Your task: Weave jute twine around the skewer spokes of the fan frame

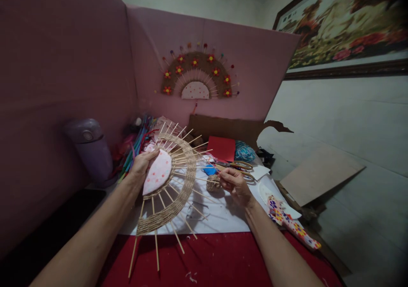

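My left hand (142, 163) grips the pink dotted half-disc (157, 172) at the centre of a fan-shaped craft (178, 180), holding it upright over the table. Thin wooden sticks radiate from the disc, and a band of woven jute twine arcs across them. My right hand (234, 184) is pinched shut on a strand of twine beside the fan's right edge. A small ball of jute twine (213, 183) lies on the table just left of that hand.
White paper (223, 217) covers the table over a red cloth (216, 257). Scissors (242, 166), red card (222, 148), blue yarn (244, 152), a lilac bottle (92, 149) and coloured sticks (137, 146) lie around. A finished fan (197, 76) hangs on the pink backboard.
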A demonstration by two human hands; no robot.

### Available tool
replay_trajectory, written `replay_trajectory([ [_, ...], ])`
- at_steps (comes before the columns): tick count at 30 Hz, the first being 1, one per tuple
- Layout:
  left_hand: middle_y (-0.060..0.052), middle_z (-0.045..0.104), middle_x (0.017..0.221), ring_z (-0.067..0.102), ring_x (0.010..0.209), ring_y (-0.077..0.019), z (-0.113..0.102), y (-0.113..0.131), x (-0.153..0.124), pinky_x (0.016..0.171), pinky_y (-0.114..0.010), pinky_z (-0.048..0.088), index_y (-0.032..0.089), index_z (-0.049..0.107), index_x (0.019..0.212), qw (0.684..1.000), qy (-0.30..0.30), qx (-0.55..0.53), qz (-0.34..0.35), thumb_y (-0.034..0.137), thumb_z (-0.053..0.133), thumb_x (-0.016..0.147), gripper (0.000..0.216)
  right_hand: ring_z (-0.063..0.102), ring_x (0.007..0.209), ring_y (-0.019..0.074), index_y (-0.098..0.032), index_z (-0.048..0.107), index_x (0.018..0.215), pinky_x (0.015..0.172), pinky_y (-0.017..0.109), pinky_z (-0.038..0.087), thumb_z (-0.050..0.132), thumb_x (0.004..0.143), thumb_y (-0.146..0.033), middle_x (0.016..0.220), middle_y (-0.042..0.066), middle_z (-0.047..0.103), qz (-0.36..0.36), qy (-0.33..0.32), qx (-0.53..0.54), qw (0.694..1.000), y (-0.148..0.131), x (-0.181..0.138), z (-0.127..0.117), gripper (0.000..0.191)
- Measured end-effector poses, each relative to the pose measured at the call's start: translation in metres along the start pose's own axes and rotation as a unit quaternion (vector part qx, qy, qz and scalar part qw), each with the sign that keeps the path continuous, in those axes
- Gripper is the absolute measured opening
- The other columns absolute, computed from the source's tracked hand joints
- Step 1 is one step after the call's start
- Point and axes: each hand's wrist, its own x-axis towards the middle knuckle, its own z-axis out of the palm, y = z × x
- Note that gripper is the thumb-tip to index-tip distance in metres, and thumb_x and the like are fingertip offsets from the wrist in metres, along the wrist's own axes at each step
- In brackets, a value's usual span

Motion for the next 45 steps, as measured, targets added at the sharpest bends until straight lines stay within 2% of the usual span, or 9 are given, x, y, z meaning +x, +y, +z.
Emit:
replay_trajectory([
  [5,-0.006,0.064,0.054,0.058,0.04,-0.0138,-0.001,-0.006,0.002,0.039,-0.02,0.047,0.01,0.06,0.07,0.999,-0.008,0.0,-0.052,0.009,0.059,0.072,0.003,0.022,0.04,0.0043,-0.016,0.056,0.057,0.042,0.022,0.009,0.066,0.067,-0.034,0.044,-0.005,0.039,0.027,-0.025,0.006,0.999,0.002,-0.001,0.003,0.023],
  [11,-0.006,0.063,0.052,0.058,0.038,-0.016,0.002,-0.017,0.001,0.037,-0.022,0.046,0.008,0.06,0.075,0.994,-0.022,-0.021,-0.105,0.013,0.06,0.072,0.006,0.024,0.038,0.0036,-0.015,0.059,0.058,0.04,0.021,0.011,0.068,0.063,-0.03,0.045,-0.004,0.046,0.068,-0.07,-0.02,0.995,0.007,-0.001,0.007,0.018],
  [17,-0.006,0.063,0.051,0.058,0.038,-0.0153,0.003,-0.021,0.003,0.038,-0.022,0.046,0.008,0.058,0.073,0.996,-0.021,-0.024,-0.08,0.012,0.057,0.074,0.005,0.027,0.039,0.0026,-0.015,0.062,0.058,0.039,0.02,0.013,0.07,0.06,-0.029,0.049,-0.002,0.051,0.075,-0.071,-0.017,0.994,0.007,-0.002,0.01,0.016],
  [21,-0.004,0.063,0.053,0.058,0.04,-0.0134,0.004,-0.026,0.003,0.04,-0.021,0.047,0.009,0.058,0.073,0.998,-0.028,-0.027,-0.058,0.013,0.057,0.074,0.004,0.029,0.04,0.003,-0.014,0.064,0.058,0.039,0.019,0.015,0.071,0.06,-0.029,0.047,-0.003,0.049,0.089,-0.066,-0.026,0.993,0.004,-0.005,0.015,0.016],
  [28,-0.003,0.064,0.056,0.058,0.043,-0.0126,0.005,-0.035,0.002,0.043,-0.021,0.048,0.012,0.059,0.075,0.997,-0.04,-0.043,-0.053,0.014,0.062,0.07,0.007,0.044,0.046,0.0065,-0.015,0.062,0.06,0.045,0.02,0.027,0.072,0.06,-0.031,0.052,-0.002,0.054,0.093,-0.069,-0.043,0.992,0.001,-0.01,0.021,0.019],
  [31,-0.002,0.064,0.056,0.057,0.042,-0.012,0.008,-0.034,-0.001,0.043,-0.021,0.048,0.013,0.058,0.072,0.997,-0.026,-0.059,-0.04,0.011,0.06,0.07,0.003,0.046,0.046,0.0079,-0.015,0.06,0.059,0.047,0.022,0.031,0.07,0.064,-0.033,0.051,-0.001,0.055,0.081,-0.087,-0.046,0.992,0.001,-0.01,0.023,0.02],
  [35,-0.003,0.064,0.055,0.057,0.041,-0.0131,0.01,-0.032,-0.004,0.042,-0.023,0.048,0.012,0.058,0.072,0.995,-0.025,-0.079,-0.057,0.012,0.058,0.073,0.001,0.046,0.044,0.0077,-0.016,0.058,0.061,0.045,0.021,0.029,0.067,0.068,-0.034,0.05,-0.001,0.056,0.048,-0.092,-0.062,0.993,0.004,-0.009,0.022,0.021],
  [45,-0.006,0.065,0.059,0.06,0.044,-0.0154,0.004,-0.038,0.004,0.043,-0.024,0.049,0.008,0.059,0.078,0.992,-0.029,-0.11,-0.054,0.012,0.06,0.071,0.008,0.047,0.044,0.0083,-0.016,0.061,0.062,0.045,0.022,0.034,0.066,0.071,-0.034,0.051,-0.001,0.057,-0.02,-0.117,-0.066,0.991,0.012,-0.003,0.02,0.021],
])
